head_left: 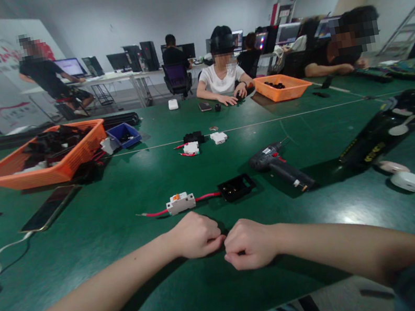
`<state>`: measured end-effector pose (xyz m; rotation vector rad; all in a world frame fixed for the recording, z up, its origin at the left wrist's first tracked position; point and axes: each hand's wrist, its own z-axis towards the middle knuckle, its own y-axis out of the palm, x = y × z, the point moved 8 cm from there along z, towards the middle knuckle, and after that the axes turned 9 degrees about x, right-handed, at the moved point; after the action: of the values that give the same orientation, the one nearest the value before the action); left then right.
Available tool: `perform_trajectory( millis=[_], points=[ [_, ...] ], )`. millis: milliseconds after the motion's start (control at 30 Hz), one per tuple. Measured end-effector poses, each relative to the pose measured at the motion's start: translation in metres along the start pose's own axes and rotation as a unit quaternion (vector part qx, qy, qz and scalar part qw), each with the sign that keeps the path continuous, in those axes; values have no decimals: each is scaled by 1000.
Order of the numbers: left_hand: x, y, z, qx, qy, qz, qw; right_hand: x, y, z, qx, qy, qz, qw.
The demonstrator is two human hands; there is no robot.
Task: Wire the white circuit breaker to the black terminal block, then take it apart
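Observation:
My left hand (pixel 198 234) rests on the green table as a loose fist, with nothing showing in it. Close beside it lies my right hand (pixel 249 244), also curled closed, and no object shows between its fingers. The knuckles of both nearly meet. Just beyond them is a white circuit breaker (pixel 181 203) with an orange lever. A red wire (pixel 207 196) runs from its right side to a black plastic housing (pixel 237 187) with metal contacts inside. Another red wire (pixel 156 214), bare at its tip, leaves its left side. A cordless screwdriver (pixel 283 166) lies to the right.
Farther off are white breakers (pixel 191 148), a blue bin (pixel 124 136) and orange baskets (pixel 84 157), (pixel 285 90) of parts. A phone (pixel 51 209) lies left; a black bottle-like cylinder (pixel 379 134) and white round lids (pixel 408 181) are right. A co-worker (pixel 221 76) sits opposite.

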<state>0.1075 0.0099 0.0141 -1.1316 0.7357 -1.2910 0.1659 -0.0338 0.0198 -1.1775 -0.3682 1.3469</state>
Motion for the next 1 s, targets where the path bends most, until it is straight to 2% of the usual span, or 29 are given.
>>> perform_trajectory(
  millis=[500,1000],
  points=[
    [0,0,1,-6,0,5,1000,-2,-6,2,32,0,28,999],
    [1,-2,1,5,3,-5,1000,-1,-5,1,15,2,23,1000]
  ],
)
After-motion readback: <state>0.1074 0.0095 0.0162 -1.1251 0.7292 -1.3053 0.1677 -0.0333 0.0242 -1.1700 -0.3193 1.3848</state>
